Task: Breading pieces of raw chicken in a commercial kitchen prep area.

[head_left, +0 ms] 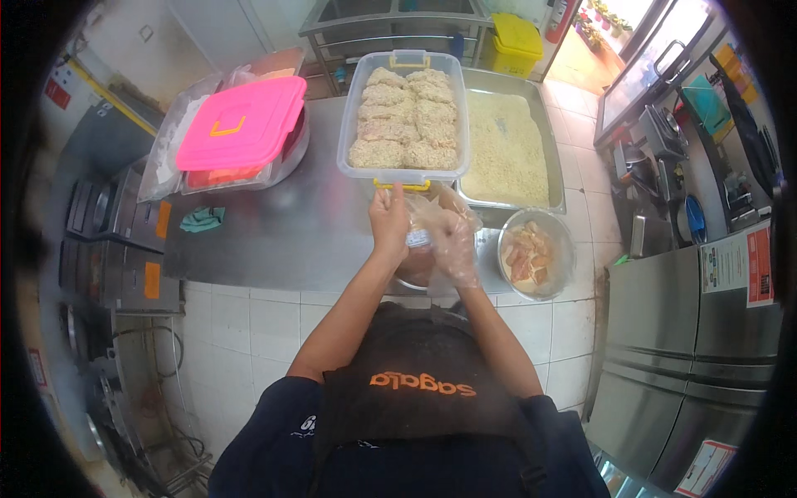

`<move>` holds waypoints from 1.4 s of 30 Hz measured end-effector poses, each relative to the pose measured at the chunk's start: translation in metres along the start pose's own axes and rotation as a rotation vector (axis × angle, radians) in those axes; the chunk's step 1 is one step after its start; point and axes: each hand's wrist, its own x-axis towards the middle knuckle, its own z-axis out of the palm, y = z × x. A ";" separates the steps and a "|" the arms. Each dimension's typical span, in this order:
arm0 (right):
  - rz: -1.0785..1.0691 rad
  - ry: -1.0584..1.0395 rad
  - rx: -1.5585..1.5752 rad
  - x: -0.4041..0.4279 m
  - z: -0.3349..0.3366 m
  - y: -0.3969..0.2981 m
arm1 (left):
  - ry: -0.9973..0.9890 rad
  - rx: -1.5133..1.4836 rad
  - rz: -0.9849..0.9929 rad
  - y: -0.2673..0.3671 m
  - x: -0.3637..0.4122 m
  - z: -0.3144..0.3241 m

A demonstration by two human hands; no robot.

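Note:
My left hand, bare, holds one side of a clear plastic bag that bears a printed label. Over my right hand is a thin clear plastic glove, and its curled fingers grip the bag's other side. Just beyond the hands stands a clear plastic container with yellow latches, filled with two rows of crumb-coated pieces. Partly hidden below the bag is a round metal bowl. At the right, another bowl holds pale raw meat pieces in liquid.
A metal tray of crumbs lies right of the container. On the steel table a pink lid covers a metal basin at the left, near a green cloth. A steel refrigerator stands at the right.

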 end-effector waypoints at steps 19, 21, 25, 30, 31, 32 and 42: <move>-0.054 -0.011 -0.307 -0.004 0.014 -0.002 | -0.408 0.791 0.445 0.012 -0.010 -0.019; -0.426 0.102 -0.652 0.001 0.017 0.042 | -0.412 0.784 0.558 0.006 -0.014 -0.017; -0.799 0.565 -1.422 0.015 -0.027 0.102 | -0.479 0.812 0.383 0.026 -0.043 -0.010; 0.276 0.145 0.033 -0.003 -0.041 -0.012 | -0.371 0.548 0.269 0.017 -0.023 -0.024; 0.270 0.160 0.035 -0.005 -0.039 -0.009 | -0.365 0.425 0.132 0.017 -0.012 -0.025; 0.135 0.167 -0.058 -0.008 -0.035 -0.001 | -0.369 0.386 0.049 0.011 -0.005 -0.029; -0.077 -0.030 -0.345 -0.021 0.006 0.012 | -0.544 0.168 -0.118 0.022 -0.001 -0.037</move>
